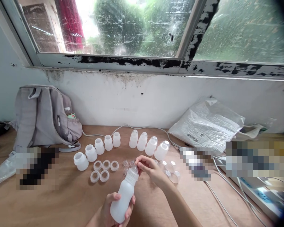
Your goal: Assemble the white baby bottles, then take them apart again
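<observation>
- The left hand (109, 212) is wrapped around the lower body of a milky white bottle (123, 198), clamped on it low in the view and above the counter (68, 198).
- The bottle leans with its neck up and to the right, which appears to bring the mouth within reach of the other hand.
- The right hand (153, 173) comes in from the right, its fingertips pinched on a clear teat (134, 170) that sits at the bottle's neck. I cannot tell whether the teat is fully seated.
- Just beyond the hands lie five white rings (104, 176) and a few loose teats (125, 163), probably laid close so each part is easy to pick up.
- Behind them a curved row of open bottles (91, 153) runs to the left, and four domed bottles (151, 145) stand to the right.
- Clear caps (171, 173) lie just beside the right wrist, close enough to be knocked.
- A grey backpack (42, 116) rests against the wall on the left and a plastic bag (205, 124) on the right.
- White cables (222, 201) trail across the counter to a power strip (257, 192), well clear of the hands.
</observation>
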{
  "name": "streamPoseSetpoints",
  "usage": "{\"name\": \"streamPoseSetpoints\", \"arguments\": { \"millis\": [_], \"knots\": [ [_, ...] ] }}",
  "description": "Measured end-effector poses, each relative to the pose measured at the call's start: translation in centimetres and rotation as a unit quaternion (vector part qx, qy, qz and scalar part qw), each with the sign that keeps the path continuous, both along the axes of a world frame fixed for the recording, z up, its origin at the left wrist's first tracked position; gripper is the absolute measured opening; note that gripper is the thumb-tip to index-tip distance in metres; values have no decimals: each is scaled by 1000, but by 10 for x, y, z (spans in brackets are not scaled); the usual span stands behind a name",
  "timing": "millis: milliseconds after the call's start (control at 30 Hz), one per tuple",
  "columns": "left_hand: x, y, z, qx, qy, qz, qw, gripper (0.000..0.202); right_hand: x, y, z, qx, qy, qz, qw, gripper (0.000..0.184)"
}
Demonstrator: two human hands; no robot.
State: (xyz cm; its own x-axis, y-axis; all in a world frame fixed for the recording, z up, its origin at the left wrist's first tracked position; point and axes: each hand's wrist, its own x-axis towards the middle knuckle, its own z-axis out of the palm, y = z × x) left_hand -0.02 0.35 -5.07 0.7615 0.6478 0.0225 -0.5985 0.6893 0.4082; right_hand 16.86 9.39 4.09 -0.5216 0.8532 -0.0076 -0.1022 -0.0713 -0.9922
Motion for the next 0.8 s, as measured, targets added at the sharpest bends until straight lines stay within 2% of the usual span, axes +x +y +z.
{"name": "streamPoseSetpoints", "arguments": {
  "millis": [100, 167, 233, 333, 467, 533, 633, 733, 800],
  "knots": [
    [2, 1, 0, 13, 17, 34, 999, 44, 3, 3, -1, 32, -22, -36, 999, 23],
    [2, 3, 4, -6, 44, 109, 993, 42, 5, 4, -4, 63, -78, -55, 993, 21],
    [2, 5, 11, -50, 89, 197, 975, 38, 7, 4, -8, 98, -163, -50, 980, 17],
    [-1, 10, 24, -76, 170, 268, 945, 32, 5, 0, -12, 149, -274, 12, 950, 10],
    [-6, 14, 27, -13, 278, 318, 906, 32, -2, -7, -14, 167, -362, 97, 912, 7],
    [-7, 15, 21, 43, 361, 352, 862, 36, -5, -10, -14, 170, -392, 114, 897, 6],
    [-7, 16, 13, 154, 494, 388, 762, 43, -7, -15, -12, 200, -416, 110, 880, 8],
    [-4, 16, 12, 255, 583, 393, 664, 42, -8, -21, -4, 243, -394, 55, 885, 15],
    [-2, 15, 16, 305, 611, 388, 619, 41, -10, -24, 2, 270, -354, 5, 896, 23]
  ]
}}
